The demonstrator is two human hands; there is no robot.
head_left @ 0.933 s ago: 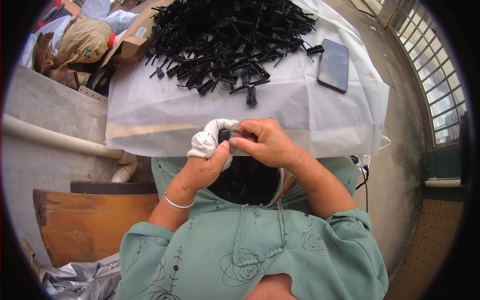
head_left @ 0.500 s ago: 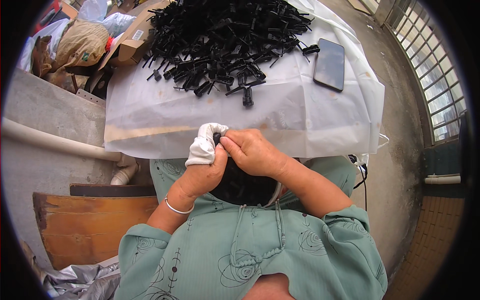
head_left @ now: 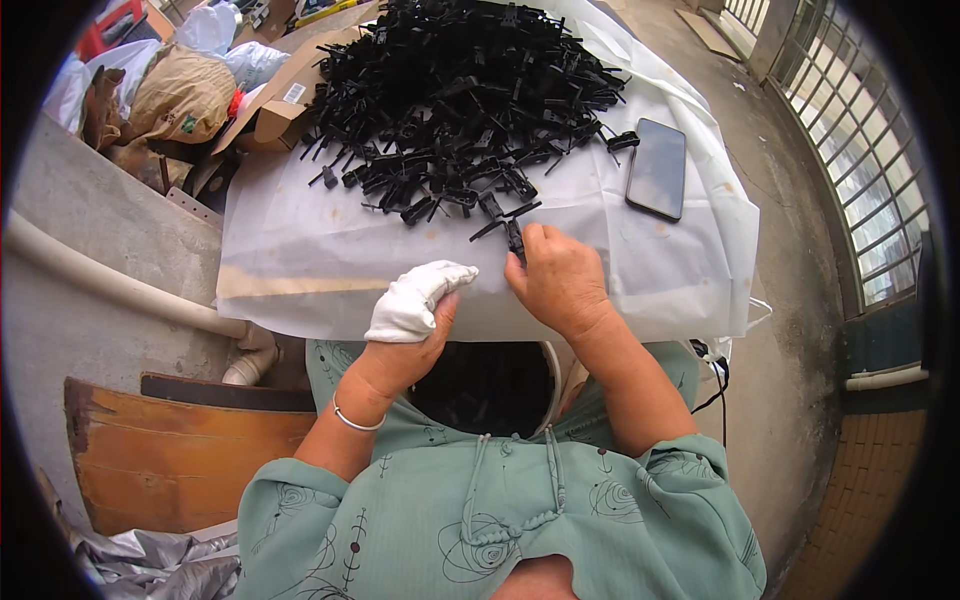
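Note:
A large heap of small black plastic parts with thin prongs [head_left: 460, 110] covers the far half of the table. At the heap's near edge, my right hand [head_left: 562, 275] is closed on one black plastic part [head_left: 515, 240], gripped between thumb and fingers. My left hand [head_left: 412, 305] is at the table's near edge, with a white glove [head_left: 405, 303] over its fingers and the thumb bare. Its fingers are loosely bent and apart from the thumb, and nothing shows between them. Below the hands, a round bucket [head_left: 553, 385] between my knees has dark contents.
White plastic sheeting [head_left: 330, 245] drapes the table. A black phone [head_left: 657, 170] lies right of the heap. An open cardboard box [head_left: 278, 120] and bags [head_left: 180, 95] crowd the far left. A pipe [head_left: 120, 280] and a wooden board [head_left: 180, 450] stand at left.
My hands have parted. The right has reached forward and taken hold of a part at the heap's edge. The black piece seen earlier between both hands no longer shows.

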